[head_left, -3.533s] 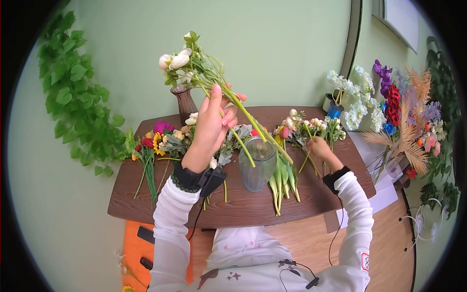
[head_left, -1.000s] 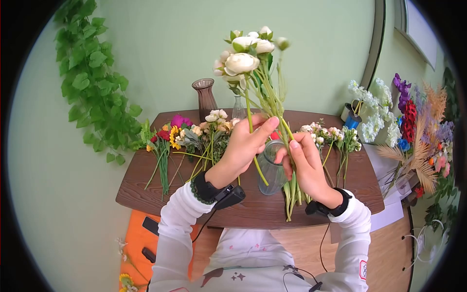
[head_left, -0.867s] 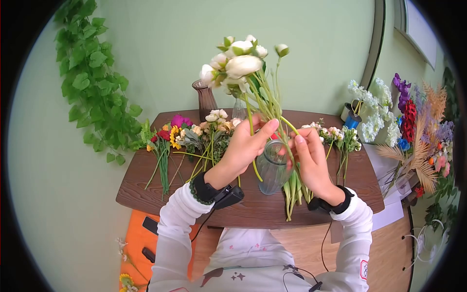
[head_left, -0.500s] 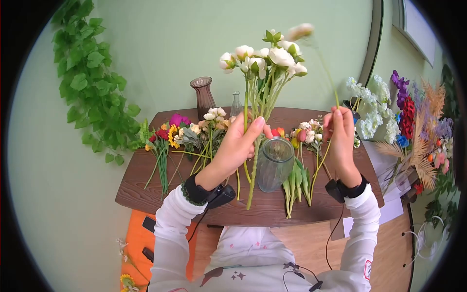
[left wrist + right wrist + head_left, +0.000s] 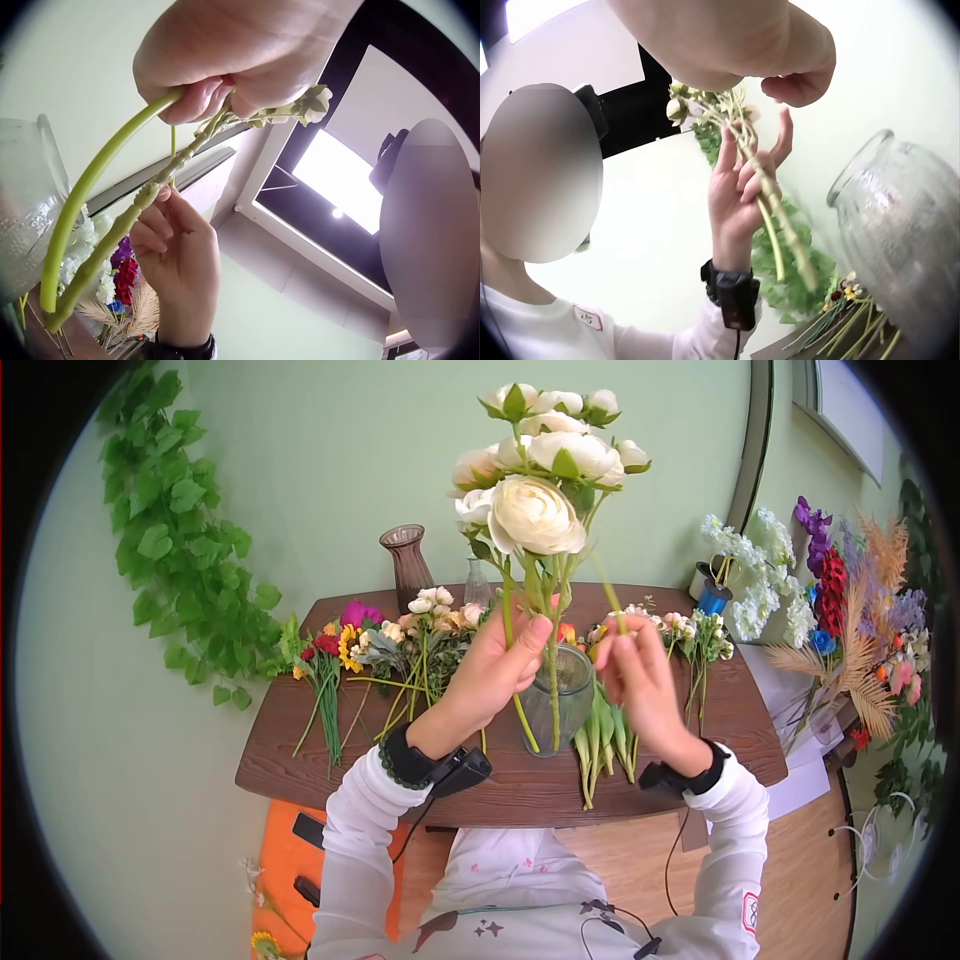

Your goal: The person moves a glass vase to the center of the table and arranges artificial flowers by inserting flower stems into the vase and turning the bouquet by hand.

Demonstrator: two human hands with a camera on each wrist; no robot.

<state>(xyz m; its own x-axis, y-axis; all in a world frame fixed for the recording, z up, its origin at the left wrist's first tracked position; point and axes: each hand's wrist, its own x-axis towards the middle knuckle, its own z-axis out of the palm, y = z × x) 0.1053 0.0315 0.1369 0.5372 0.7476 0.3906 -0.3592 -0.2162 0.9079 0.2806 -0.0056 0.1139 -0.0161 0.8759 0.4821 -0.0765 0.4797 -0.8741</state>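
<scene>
In the head view my left hand (image 5: 490,668) grips the stems of a bunch of white flowers (image 5: 536,515), blooms up, with the stem ends in front of a clear ribbed glass jar (image 5: 560,705). My right hand (image 5: 645,685), right of the bunch, pinches a thin green stem (image 5: 611,605); its upper part is blurred beside the blooms. The left wrist view shows a thick stem (image 5: 97,259) and a smooth curved one below my left hand (image 5: 232,64), with my right hand (image 5: 184,262) beyond. In the right wrist view, my left hand (image 5: 742,199) has fingers around the stems.
Mixed flowers (image 5: 425,650) lie across the back left of the wooden table (image 5: 460,785). Green-leaved stems (image 5: 603,735) lie right of the jar. A purplish vase (image 5: 408,565) and a small clear bottle (image 5: 477,585) stand behind. More flowers (image 5: 850,600) stand at the right.
My right hand has come left with its stem, from beyond the jar to beside the bunch. The bunch looks higher and larger; its stem ends have shifted right, in front of the jar.
</scene>
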